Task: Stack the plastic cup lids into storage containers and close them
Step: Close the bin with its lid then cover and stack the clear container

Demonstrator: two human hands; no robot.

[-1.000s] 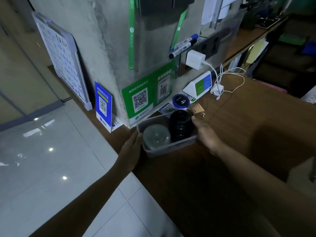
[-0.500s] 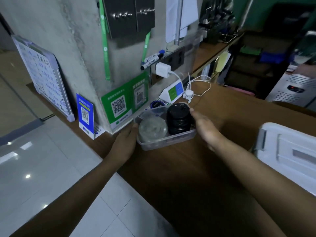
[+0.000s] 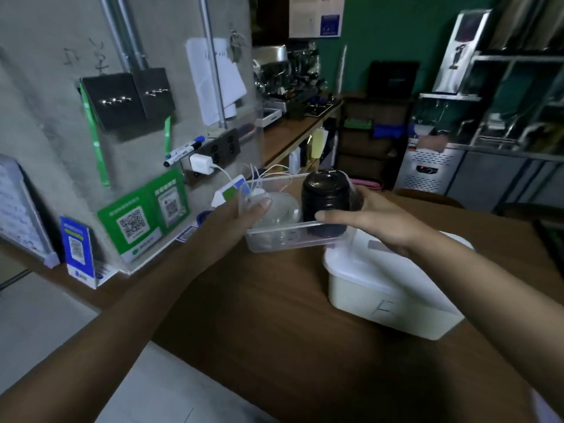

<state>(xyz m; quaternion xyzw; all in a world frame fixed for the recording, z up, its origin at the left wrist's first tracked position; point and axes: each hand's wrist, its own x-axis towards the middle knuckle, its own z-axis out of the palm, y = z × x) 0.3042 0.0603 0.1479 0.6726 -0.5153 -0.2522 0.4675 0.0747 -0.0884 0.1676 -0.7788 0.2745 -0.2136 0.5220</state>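
A clear tray [image 3: 274, 243] (clear lids [image 3: 282, 206] and black lids [image 3: 325, 190] inside) is gripped at either end by left hand [image 3: 241, 213] and right hand [image 3: 372, 218].

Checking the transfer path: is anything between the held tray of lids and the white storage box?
Nothing separates the clear tray from the white storage box next to it, but the box's lid is still on, covering the inside.

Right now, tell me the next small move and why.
Probably set the clear tray on the table beside the white box: left hand and right hand both grip it, and the box is closed, so opening it needs a free hand.
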